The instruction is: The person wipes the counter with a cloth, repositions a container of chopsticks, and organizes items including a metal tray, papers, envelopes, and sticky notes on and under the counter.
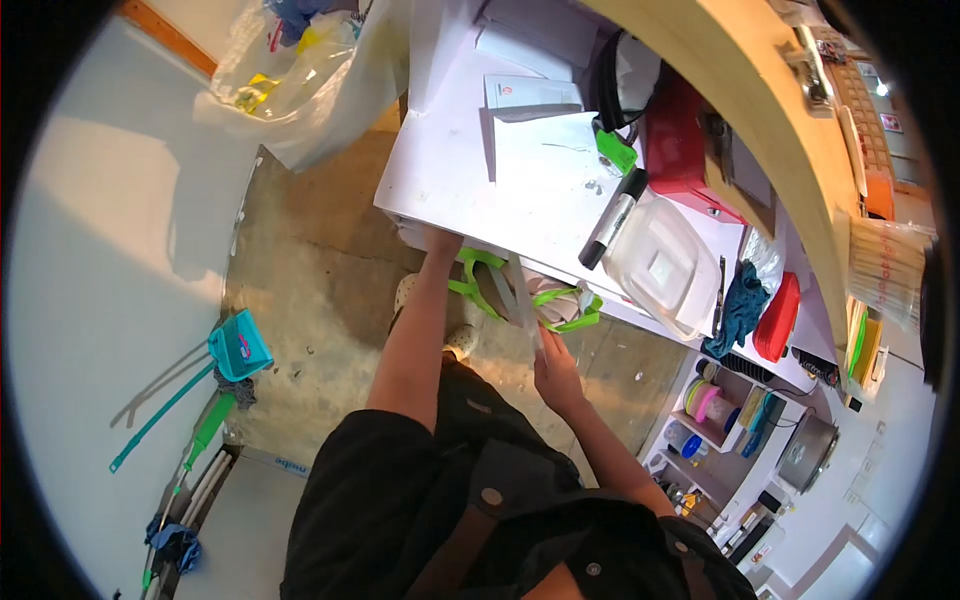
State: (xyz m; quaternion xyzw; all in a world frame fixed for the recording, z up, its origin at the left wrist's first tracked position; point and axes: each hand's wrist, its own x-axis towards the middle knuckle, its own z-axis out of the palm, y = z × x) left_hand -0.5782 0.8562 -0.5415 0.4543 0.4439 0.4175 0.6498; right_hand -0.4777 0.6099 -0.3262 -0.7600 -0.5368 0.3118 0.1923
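My left hand (pixel 442 240) reaches in at the front edge of the white desk (pixel 440 170); its fingers are hidden beneath the desktop. At the desk's front, my right hand (pixel 557 372) has its fingers closed at the lower end of a pale flat panel (pixel 524 295), seen almost edge-on. Between and behind my hands is a bag with bright green handles (pixel 468 287), and pale cloth-like contents (pixel 562 305) show on its right side. The panel crosses in front of the bag and hides part of it.
On the desk lie papers (pixel 545 150), a black marker (pixel 613 220), a clear plastic container (pixel 660 255) and a red box (pixel 675 140). A plastic bag (pixel 310 110) hangs at upper left. A teal dustpan (pixel 240 345) leans by the left wall; shelves (pixel 715 430) stand at right.
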